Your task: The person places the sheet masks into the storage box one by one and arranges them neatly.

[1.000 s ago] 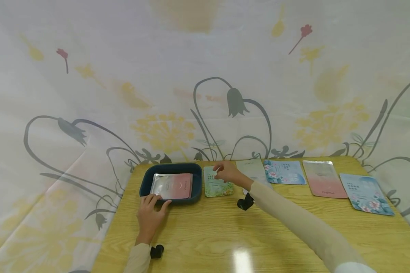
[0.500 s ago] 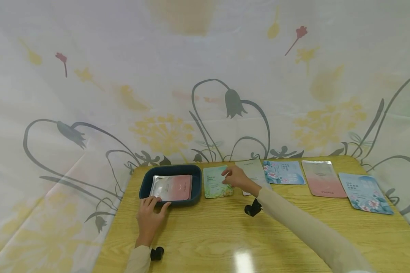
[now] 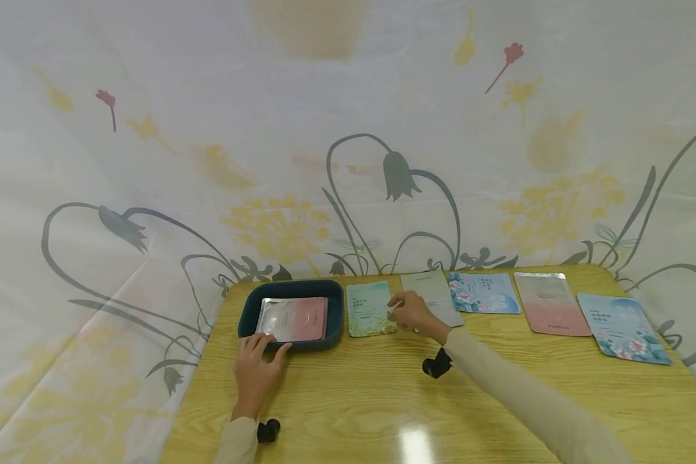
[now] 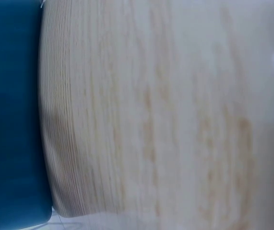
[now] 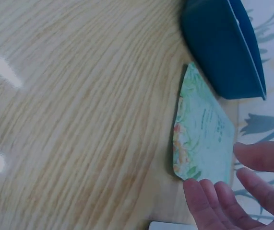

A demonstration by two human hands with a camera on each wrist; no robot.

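My left hand (image 3: 255, 370) holds the near left rim of a dark blue plastic tub (image 3: 336, 325), with fingers over the edge and thumb along the front wall. Inside the tub lies a pink and silver sachet (image 3: 292, 319). To the tub's right, a green floral sachet (image 3: 371, 309) lies flat on the table. My right hand (image 3: 414, 314) hovers at that sachet's right edge with thumb and fingers spread apart. In the right wrist view, the fingertips (image 5: 192, 187) are right by the green sachet's corner, and nothing is between thumb and fingers.
Rightward along the table's back stand out a pale grey-green sachet (image 3: 441, 299), partly behind my right hand, a blue floral sachet (image 3: 499, 293), a pink sachet (image 3: 551, 309) and another blue floral sachet (image 3: 620, 325). A flower-printed cloth (image 3: 278, 129) hangs behind the wooden table (image 3: 348, 399).
My right hand has moved right and slightly nearer, from over the green sachet to its right edge, uncovering more of it. My left hand and the tub have stayed put.
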